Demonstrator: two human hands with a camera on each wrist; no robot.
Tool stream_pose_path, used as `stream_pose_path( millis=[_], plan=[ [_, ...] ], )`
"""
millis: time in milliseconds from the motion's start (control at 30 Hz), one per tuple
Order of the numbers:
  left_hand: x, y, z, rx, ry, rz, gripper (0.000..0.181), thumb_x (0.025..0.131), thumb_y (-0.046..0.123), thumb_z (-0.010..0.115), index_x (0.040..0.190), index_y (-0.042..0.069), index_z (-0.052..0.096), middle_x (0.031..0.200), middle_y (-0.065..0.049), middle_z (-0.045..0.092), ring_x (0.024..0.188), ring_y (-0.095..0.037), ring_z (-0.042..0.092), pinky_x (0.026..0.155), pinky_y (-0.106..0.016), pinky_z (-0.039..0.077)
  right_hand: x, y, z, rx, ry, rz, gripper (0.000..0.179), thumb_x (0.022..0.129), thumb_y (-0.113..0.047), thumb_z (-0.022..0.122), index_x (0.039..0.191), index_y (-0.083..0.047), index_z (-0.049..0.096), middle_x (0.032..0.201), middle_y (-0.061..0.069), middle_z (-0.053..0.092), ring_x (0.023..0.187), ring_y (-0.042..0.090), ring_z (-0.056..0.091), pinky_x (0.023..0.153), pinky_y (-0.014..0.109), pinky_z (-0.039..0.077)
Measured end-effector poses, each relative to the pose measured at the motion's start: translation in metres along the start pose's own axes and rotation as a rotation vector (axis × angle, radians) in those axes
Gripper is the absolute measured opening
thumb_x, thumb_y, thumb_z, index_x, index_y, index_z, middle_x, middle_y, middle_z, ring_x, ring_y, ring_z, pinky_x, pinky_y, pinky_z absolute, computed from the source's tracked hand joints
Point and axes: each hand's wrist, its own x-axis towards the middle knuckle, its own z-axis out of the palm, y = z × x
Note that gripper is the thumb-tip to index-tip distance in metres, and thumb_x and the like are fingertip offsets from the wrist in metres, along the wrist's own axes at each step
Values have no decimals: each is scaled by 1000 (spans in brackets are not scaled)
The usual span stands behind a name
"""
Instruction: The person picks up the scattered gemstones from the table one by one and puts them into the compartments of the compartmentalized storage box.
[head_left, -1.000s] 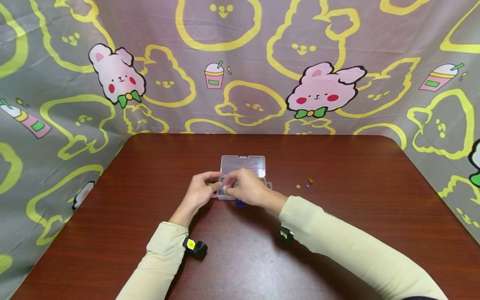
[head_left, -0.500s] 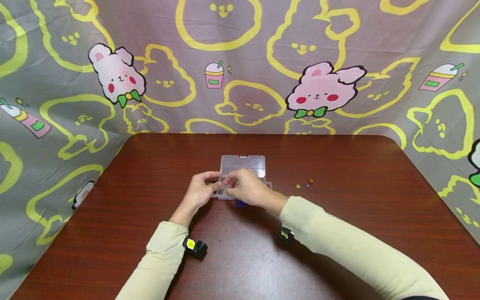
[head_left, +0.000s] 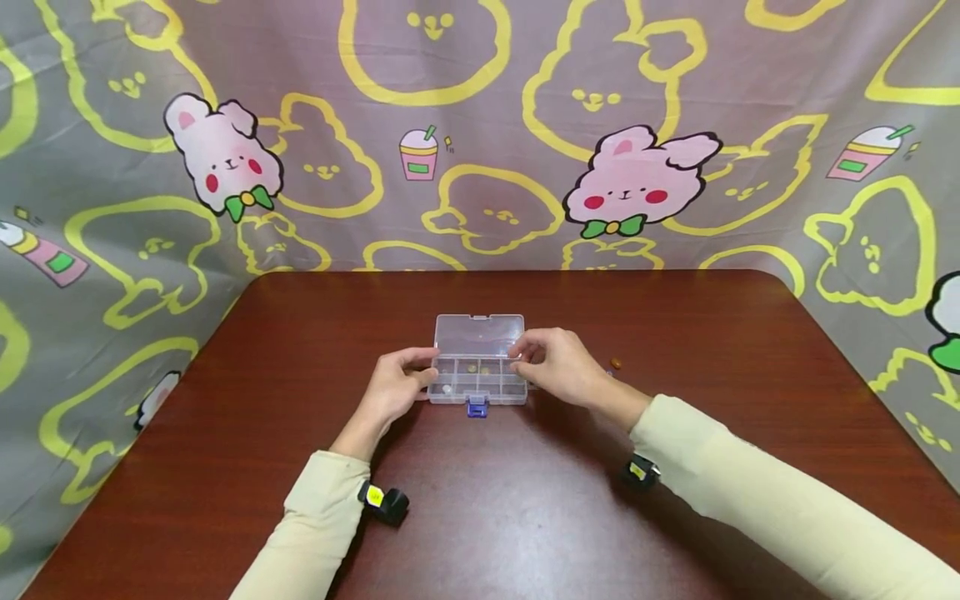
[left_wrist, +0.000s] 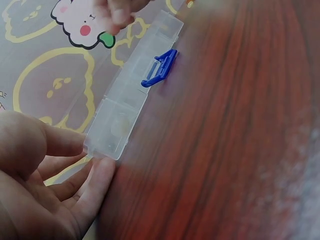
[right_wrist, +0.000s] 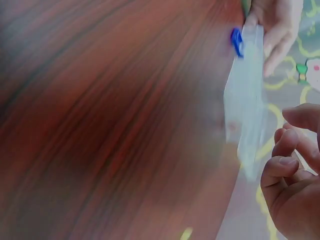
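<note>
A clear plastic compartment box (head_left: pixel 453 400) sits on the table, its lid (head_left: pixel 480 335) raised at the back and its blue latch (head_left: pixel 477 408) hanging at the front. My left hand (head_left: pixel 393 387) grips the box's left end, thumb and fingers around the corner in the left wrist view. A whitish bead (head_left: pixel 447 389) lies in the front-left compartment; small yellowish beads (head_left: pixel 472 368) lie in the back row. My right hand (head_left: pixel 555 362) is over the box's right end, fingers loosely bent, with nothing between them in the right wrist view.
Right of the box, an orange-brown bead (head_left: pixel 616 363) and a bluish bead (head_left: pixel 609 374) lie on the brown table (head_left: pixel 712 333), the bluish one partly behind my right wrist. A yellow bead (right_wrist: pixel 186 233) shows in the right wrist view. A patterned curtain (head_left: pixel 315 200) encloses the table.
My right hand has moved from the box's left compartments to its right end, uncovering the compartments and latch. My left hand keeps its hold. The head view has shifted slightly.
</note>
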Motion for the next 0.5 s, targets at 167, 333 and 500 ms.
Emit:
stream_pose_path(
  millis=[167, 333, 500],
  plan=[
    [0, 0, 0, -4, 0, 3, 34, 92, -4, 65, 127, -2, 67, 119, -23, 66, 84, -20, 64, 68, -33, 61, -13, 21, -22, -30, 25, 46, 11, 85, -5, 77, 95, -5, 74, 77, -2, 66, 72, 18, 61, 62, 30, 49],
    [0, -1, 0, -5, 2, -5, 35, 92, -5, 65, 126, -3, 67, 119, -23, 66, 84, -18, 65, 68, -33, 61, -24, 39, -40, -38, 29, 91, 13, 85, -7, 77, 97, -5, 74, 79, 0, 65, 72, 20, 60, 61, 30, 48],
    [-1, -2, 0, -15, -2, -2, 35, 92, -5, 65, 127, -3, 66, 120, -24, 66, 84, -18, 65, 68, -33, 61, -36, 54, -58, -38, 34, 143, 16, 86, -7, 76, 101, -3, 72, 79, 2, 65, 71, 23, 62, 59, 29, 47]
  ],
)
